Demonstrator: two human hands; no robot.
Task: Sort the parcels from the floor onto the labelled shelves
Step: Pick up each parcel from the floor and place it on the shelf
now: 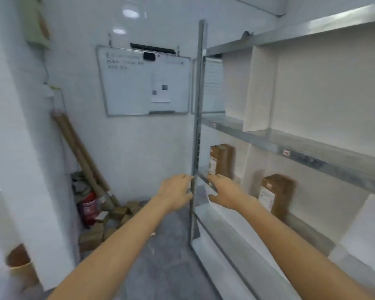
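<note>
1. Right, my left hand (178, 191) and right hand (225, 191) are both open, holding nothing, by the shelf post (198, 126).
2. Parcels (108, 221) wait piled on the floor.
3. Risk: mixing labels, the picture's blurry.

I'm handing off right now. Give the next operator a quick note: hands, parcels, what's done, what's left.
Left hand: empty, fingers open, at the rack's front post.
Right hand: empty, open, reaching past the post toward the shelf edge.
Done: two brown parcels stand upright on that shelf, one near the post, one further right.
Left: a pile of parcels on the floor in the corner, beside the red extinguisher. The shelves above look bare.
Shelf labels are too blurred to read.
</note>
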